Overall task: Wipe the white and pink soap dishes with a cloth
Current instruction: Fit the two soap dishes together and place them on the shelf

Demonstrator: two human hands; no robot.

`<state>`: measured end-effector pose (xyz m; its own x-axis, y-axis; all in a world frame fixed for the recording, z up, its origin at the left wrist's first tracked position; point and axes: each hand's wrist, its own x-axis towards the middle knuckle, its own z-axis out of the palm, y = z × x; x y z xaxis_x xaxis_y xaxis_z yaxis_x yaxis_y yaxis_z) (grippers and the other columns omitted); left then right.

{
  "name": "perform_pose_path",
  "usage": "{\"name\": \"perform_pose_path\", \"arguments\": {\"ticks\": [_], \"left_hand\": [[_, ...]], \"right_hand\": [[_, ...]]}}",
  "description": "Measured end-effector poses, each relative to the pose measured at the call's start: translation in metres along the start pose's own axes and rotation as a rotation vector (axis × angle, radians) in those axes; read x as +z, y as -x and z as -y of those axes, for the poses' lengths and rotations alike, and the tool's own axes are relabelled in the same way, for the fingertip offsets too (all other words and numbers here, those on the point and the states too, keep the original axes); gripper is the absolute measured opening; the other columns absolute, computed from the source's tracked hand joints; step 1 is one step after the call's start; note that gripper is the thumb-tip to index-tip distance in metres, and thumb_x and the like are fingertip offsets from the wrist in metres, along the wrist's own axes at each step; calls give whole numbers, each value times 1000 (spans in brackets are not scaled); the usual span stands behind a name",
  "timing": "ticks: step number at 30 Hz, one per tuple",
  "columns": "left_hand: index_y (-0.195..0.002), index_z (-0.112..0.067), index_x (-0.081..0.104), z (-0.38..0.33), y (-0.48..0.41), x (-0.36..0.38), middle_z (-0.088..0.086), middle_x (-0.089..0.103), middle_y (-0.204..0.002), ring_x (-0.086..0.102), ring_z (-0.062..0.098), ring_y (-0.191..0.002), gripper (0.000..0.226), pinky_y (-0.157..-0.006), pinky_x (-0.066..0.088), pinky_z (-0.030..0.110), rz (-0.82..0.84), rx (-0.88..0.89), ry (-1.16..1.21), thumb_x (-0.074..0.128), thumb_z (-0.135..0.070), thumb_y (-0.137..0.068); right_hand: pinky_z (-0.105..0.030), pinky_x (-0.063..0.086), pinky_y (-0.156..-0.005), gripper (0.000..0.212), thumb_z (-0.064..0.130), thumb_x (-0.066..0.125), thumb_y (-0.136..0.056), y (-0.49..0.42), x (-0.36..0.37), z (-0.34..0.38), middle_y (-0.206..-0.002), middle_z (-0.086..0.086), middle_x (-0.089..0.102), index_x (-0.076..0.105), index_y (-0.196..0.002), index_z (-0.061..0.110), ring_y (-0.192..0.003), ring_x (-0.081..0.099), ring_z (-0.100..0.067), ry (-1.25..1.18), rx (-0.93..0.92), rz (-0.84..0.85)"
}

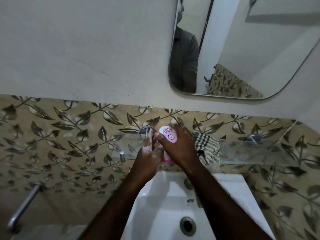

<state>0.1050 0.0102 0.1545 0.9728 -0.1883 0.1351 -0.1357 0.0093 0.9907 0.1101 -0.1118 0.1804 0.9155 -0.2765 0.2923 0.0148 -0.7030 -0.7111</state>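
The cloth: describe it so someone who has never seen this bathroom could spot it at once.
Above the white sink, a glass shelf runs along the leaf-patterned tiles. On it, just right of the right hand, lies the cloth, crumpled and drooping over the shelf's front edge. Its dark-and-cream check sets it apart from the pink-and-white soap dish that hand grips.

White sink (230, 187) w/ drain (187, 226) below glass shelf (259, 153), mirror (242, 49) above, metal bar (24, 207) at left.
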Motion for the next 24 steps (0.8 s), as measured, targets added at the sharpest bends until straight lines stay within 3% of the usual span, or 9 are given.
{"name": "perform_pose_path", "arguments": {"ticks": [2, 5, 8, 11, 13, 15, 18, 22, 24], "left_hand": [[-152, -17, 27, -2, 2, -2, -3, 57, -135, 56, 1, -119, 70, -97, 45, 23, -65, -36, 170, 59, -11, -90], [-143, -10, 40, -7, 10, 0, 13, 56, -136, 57, 16, -122, 53, -102, 47, 28, -233, 40, 263, 56, 2, -93], [-129, -12, 52, -14, 26, 11, 15, 63, -123, 62, 14, -111, 43, -95, 50, 22, -351, 194, 314, 60, -3, -88], [-118, -27, 62, -18, 43, 32, 5, 69, -112, 66, 18, -105, 37, -87, 52, 22, -292, 290, 300, 60, -12, -84], [-111, -34, 67, -16, 51, 46, 0, 72, -108, 68, 19, -103, 30, -85, 53, 23, -253, 331, 256, 63, -20, -85], [-106, -35, 68, -11, 60, 61, -5, 73, -104, 69, 16, -100, 23, -84, 52, 20, -225, 331, 168, 64, -26, -85], [-100, -27, 67, 9, 75, 89, -10, 73, -95, 69, 6, -91, 17, -80, 51, 18, -173, 146, 67, 65, -20, -85], [-103, -18, 64, 14, 74, 117, -2, 74, -91, 69, 16, -87, 18, -77, 55, 31, -63, -336, 364, 57, -5, -94], [-106, -8, 63, 7, 67, 119, 6, 71, -92, 66, 18, -84, 22, -76, 53, 33, -98, -385, 539, 46, 0, -95]], "right_hand": [[-31, 39, -107, 67, 59, 68, -76, 4, -16, 3, -141, -5, 50, 54, -133, 25, -129, 48, -19, -85, -29, -31], [-12, 36, -99, 59, 57, 66, -75, 14, -48, -6, -128, -2, 60, 62, -122, 21, -119, 52, -8, -91, -133, -233], [-26, 41, -100, 54, 40, 72, -81, 25, -68, -30, -124, -8, 62, 61, -123, 10, -116, 56, -20, 80, -98, -149], [-36, 46, -97, 40, 25, 76, -82, 37, -72, -54, -118, -12, 67, 67, -116, 5, -112, 60, -28, 176, -94, 37], [-33, 46, -97, 23, 14, 75, -84, 39, -74, -65, -112, -12, 71, 73, -105, 5, -111, 63, -27, 142, -176, 4], [-26, 49, -89, 11, 10, 70, -87, 38, -81, -72, -100, -2, 74, 75, -97, 9, -100, 67, -14, 17, -201, -59], [-9, 46, -83, 13, 13, 67, -90, 38, -97, -79, -97, 10, 72, 75, -99, 16, -94, 63, 9, -66, -215, -80], [-31, 35, -111, 34, 23, 73, -85, 43, -103, -90, -131, -3, 63, 69, -117, 12, -128, 52, -15, 136, -363, 228], [-32, 19, -119, 55, 31, 73, -84, 48, -104, -99, -146, -2, 49, 58, -133, 13, -142, 34, -16, 206, -421, 306]]}}
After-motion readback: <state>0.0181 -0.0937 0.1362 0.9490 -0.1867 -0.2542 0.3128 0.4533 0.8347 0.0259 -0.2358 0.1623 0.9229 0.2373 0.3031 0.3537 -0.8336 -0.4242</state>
